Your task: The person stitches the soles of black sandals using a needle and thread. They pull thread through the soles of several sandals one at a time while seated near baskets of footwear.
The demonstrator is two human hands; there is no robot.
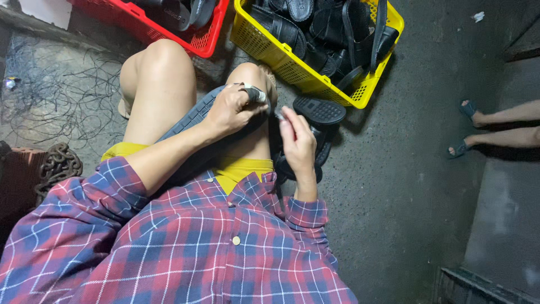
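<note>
Dim rm, rough grey concrete floor [405, 169].

Left hand [230, 110] clenched; right hand [298, 143] fingers raised, half-curled.

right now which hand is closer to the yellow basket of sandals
Right. The right hand is just below the yellow basket, near its lower front edge beside a black sandal sole. The left hand sits further left, gripping the grey sandal on the knee.
</note>
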